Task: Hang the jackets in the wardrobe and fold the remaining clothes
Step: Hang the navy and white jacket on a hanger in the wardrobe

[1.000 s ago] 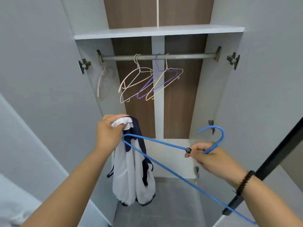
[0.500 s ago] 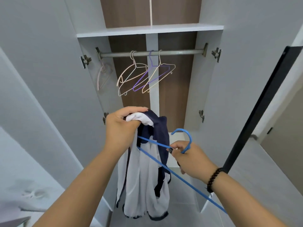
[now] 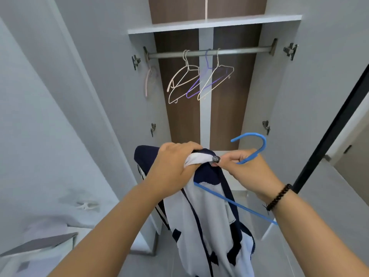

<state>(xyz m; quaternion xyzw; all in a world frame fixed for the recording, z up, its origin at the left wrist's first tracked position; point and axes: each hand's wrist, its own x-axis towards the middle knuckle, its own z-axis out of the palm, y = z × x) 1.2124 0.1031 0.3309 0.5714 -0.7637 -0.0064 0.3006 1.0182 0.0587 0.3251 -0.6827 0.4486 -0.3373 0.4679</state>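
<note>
At the centre of the frame the left hand grips the navy-and-white jacket by its collar while the right hand pinches the blue hanger beside it, below the wardrobe rail.

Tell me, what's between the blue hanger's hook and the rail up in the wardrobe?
In the head view, nothing: only the wardrobe's bare back panel separates the blue hanger from the rail. The empty hangers dangle further left.

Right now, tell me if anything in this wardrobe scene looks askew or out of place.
Nothing looks damaged. The empty hangers on the rail hang tilted and overlapping rather than square. The jacket dangles bunched from the left hand, only partly on the blue hanger that the right hand holds.
</note>
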